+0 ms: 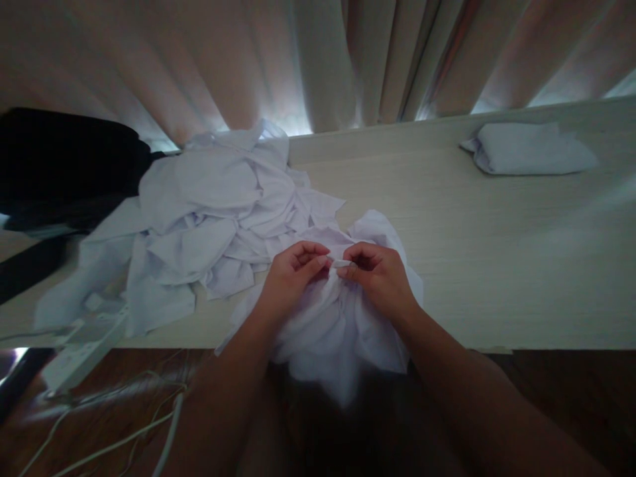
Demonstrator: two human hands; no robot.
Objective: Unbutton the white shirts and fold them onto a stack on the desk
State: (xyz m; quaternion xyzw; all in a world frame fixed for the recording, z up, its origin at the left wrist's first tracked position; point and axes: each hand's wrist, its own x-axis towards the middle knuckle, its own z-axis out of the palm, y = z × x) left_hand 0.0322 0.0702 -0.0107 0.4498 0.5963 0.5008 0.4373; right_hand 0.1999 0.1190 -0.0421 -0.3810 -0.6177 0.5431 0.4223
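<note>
A crumpled white garment point(342, 318) lies at the front edge of the table, its lower part hanging over. My left hand point(298, 268) pinches a gathered edge of it between thumb and fingers. Close beside, my right hand point(377, 268) is closed on the same edge, where a small folded strip of the cloth shows between the two thumbs. The garment's exact kind cannot be told from its bunched shape. To the left, a loose heap of white cloth point(218, 192) reaches almost to the garment.
On the far right of the pale table point(497, 265) lies a folded white bundle point(531, 149). A black bag-like object point(69, 159) stands at the left. A white power strip point(84, 348) juts over the front edge, with cables below. Curtains point(322, 59) hang behind.
</note>
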